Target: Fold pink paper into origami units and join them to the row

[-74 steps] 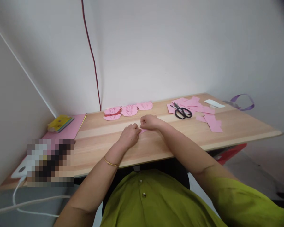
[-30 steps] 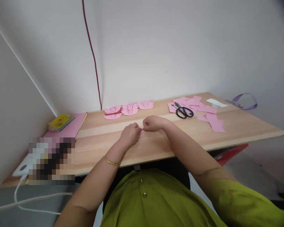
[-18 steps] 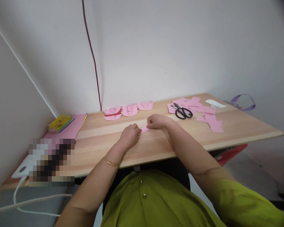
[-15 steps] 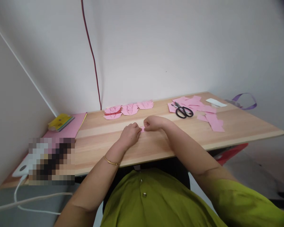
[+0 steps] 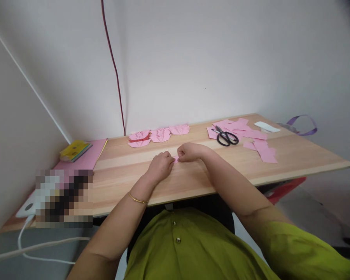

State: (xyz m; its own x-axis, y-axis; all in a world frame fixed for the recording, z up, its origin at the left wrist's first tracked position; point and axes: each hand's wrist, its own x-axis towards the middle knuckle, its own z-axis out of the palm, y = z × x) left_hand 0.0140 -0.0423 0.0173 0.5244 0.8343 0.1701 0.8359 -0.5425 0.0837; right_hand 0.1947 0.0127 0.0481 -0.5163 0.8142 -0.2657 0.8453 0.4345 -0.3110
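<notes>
On the wooden bench (image 5: 192, 179) the two hands meet over one small pink paper piece (image 5: 175, 159), which lies flat on the wood a little nearer to the person than the scissors (image 5: 226, 137) and to their left. The left hand (image 5: 160, 166) is curled, knuckles up, with its fingertips pressing on the left end of the piece; the right hand (image 5: 189, 151) is also closed like a loose fist and pinches the right end, so only a thin pink sliver shows between them. A thin gold bracelet (image 5: 136, 200) sits on the left wrist. The scissors, with black handles, rest on a heap of pink paper sheets (image 5: 251, 136), and more pink sheets spread from them toward the front edge of the bench. Just beyond the heap lies a white slip (image 5: 266, 126), and farther right of the scissors a purple ribbon (image 5: 302, 123) makes a loop at the corner of the bench. Well to the left of the scissors, close to the wall, three folded pink paper shapes (image 5: 159, 135) lie in a row. Much farther left there is a big pink sheet (image 5: 86, 157) with a yellow booklet (image 5: 75, 150) on it. A dark red cord (image 5: 113, 66) hangs down the wall above the folded shapes.
</notes>
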